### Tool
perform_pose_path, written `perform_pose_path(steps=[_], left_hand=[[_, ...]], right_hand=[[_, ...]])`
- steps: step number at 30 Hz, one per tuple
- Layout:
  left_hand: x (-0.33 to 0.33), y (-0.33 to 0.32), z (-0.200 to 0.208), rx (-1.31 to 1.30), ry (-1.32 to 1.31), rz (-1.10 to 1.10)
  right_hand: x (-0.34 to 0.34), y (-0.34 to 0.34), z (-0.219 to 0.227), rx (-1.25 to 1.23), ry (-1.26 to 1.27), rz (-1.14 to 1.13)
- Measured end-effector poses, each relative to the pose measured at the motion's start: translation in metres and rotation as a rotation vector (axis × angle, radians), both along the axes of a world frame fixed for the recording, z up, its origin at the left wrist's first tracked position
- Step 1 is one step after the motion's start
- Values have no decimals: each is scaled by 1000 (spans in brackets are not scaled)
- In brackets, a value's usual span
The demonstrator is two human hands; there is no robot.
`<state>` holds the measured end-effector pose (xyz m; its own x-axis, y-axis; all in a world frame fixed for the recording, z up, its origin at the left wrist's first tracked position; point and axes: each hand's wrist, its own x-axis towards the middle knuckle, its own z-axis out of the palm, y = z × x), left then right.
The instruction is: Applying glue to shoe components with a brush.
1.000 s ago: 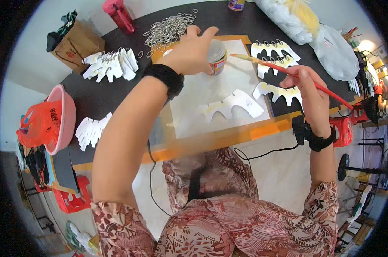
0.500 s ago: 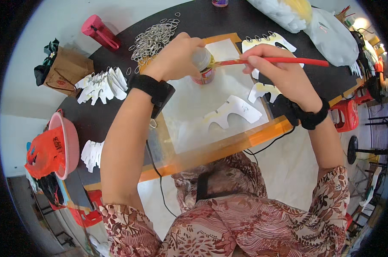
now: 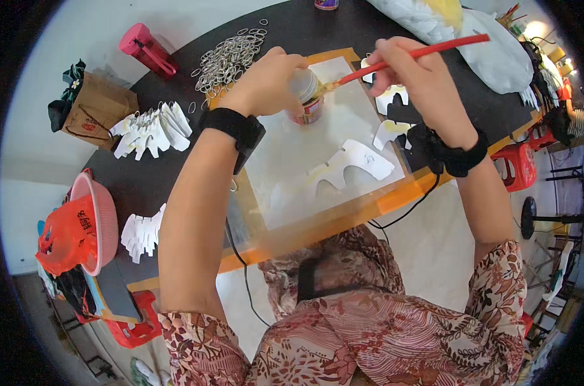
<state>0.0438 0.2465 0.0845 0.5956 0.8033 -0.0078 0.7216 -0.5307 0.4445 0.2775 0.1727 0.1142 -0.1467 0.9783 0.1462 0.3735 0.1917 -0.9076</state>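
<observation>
The left hand (image 3: 263,80) is curled around a small clear jar (image 3: 306,96) with a red label band, fingers wrapped over its top and far side, holding it upright on the glossy work board (image 3: 285,186) at about twelve o'clock from the person's chest. The right hand (image 3: 415,77) pinches a red-handled paintbrush (image 3: 405,56) between closed fingers, the handle running up toward two o'clock and the bristle end dipped at the jar's mouth (the tip itself is too small to make out). Both wrists wear black bands.

A white scalloped paper cutout (image 3: 350,166) lies flat on the board just below the jar, apart from both hands. More white cutouts (image 3: 151,127) fan out at ten o'clock on the dark table (image 3: 176,174), beside a heap of metal rings (image 3: 229,56). A pink basin (image 3: 92,222) with an orange plastic bag (image 3: 65,235) sits at nine o'clock.
</observation>
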Motion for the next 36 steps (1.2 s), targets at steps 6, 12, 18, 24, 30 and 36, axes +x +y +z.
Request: perform_pose_path(steps=[6, 12, 18, 24, 30, 36], left_hand=[[4, -10, -3, 14, 39, 45], [-10, -53, -16, 149, -144, 188], [-47, -151, -20, 299, -114, 167], [-56, -240, -44, 233, -210, 289], [-42, -274, -68, 71, -398, 372], [-43, -278, -76, 180, -353, 380]], right_hand=[[7, -17, -1, -18, 295, -129], [16, -30, -2, -34, 316, -134], [20, -59, -10, 25, 98, -90], [41, -60, -35, -76, 309, -52], [71, -51, -77, -385, 1101, 63], [44, -56, -79, -239, 985, -263]])
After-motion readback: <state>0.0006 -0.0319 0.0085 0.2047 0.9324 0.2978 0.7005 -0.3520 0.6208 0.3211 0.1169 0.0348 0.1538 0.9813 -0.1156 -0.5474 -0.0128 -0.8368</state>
